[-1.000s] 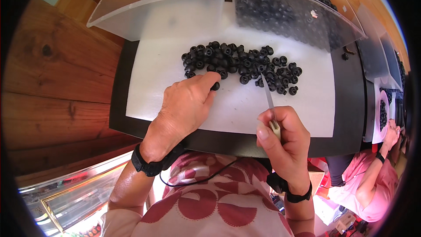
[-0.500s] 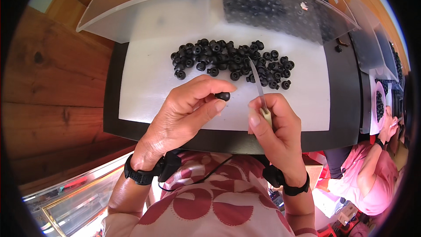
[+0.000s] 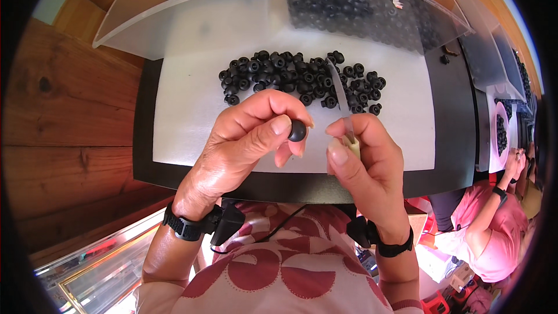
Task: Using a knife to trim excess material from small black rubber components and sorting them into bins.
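Within the last second the left hand (image 3: 247, 139) has lifted off the pile of black pieces (image 3: 299, 78) on the white mat (image 3: 192, 116) and drawn back toward the body, so one piece has been singled out for work. That hand now pinches a small black round piece (image 3: 297, 131) between thumb and fingertips, held above the counter (image 3: 447, 139). Just beside it, the right hand (image 3: 366, 163) is closed around a thin blade tool (image 3: 343, 104), its tip pointing toward the pile.
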Available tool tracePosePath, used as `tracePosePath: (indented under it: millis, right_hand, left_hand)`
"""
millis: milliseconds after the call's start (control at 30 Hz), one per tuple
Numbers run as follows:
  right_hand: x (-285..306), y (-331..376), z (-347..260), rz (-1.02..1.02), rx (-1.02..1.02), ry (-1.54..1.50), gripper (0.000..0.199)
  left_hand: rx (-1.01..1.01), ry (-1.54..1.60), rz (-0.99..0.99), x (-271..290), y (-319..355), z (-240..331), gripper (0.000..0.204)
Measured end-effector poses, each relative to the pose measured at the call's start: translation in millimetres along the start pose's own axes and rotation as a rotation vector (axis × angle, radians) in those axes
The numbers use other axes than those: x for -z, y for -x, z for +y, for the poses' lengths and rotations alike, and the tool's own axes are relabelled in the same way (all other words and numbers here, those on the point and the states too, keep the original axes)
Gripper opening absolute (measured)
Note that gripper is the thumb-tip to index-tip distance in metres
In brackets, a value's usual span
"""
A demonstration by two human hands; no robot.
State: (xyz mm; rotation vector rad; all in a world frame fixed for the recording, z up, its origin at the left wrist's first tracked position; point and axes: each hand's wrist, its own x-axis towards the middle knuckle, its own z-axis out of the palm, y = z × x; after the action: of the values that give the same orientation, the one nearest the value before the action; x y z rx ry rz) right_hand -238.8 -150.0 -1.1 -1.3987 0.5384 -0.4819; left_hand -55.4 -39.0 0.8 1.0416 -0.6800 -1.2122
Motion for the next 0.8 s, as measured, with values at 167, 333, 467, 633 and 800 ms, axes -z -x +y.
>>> tracePosePath:
  millis: [167,333,467,633,800]
  right_hand:
    - [-14.1,-14.3,-5.2,-0.011,0.100,0.053,0.022]
    - [-13.2,-21.2,-4.3,-0.019,0.080,0.040,0.020]
    - [-17.0,-18.3,-14.4,-0.006,0.000,0.043,0.021]
    - [-12.0,-2.4,-8.7,-0.008,0.107,0.188,0.023]
    - [-3.5,11.1,-17.7,-0.143,0.126,0.447,0.021]
  left_hand:
    - [0.036,-0.031,0.005,-6.0,-0.2,1.1,0.030]
    - [0.017,-0.019,-0.032,-4.3,-0.6,-0.9,0.028]
    - [0.000,0.031,0.009,-4.2,0.4,-4.4,0.026]
    - [-0.054,0.144,-0.142,13.7,-3.2,-10.1,0.024]
    - [-0.100,0.140,0.006,11.5,-4.6,-14.4,0.028]
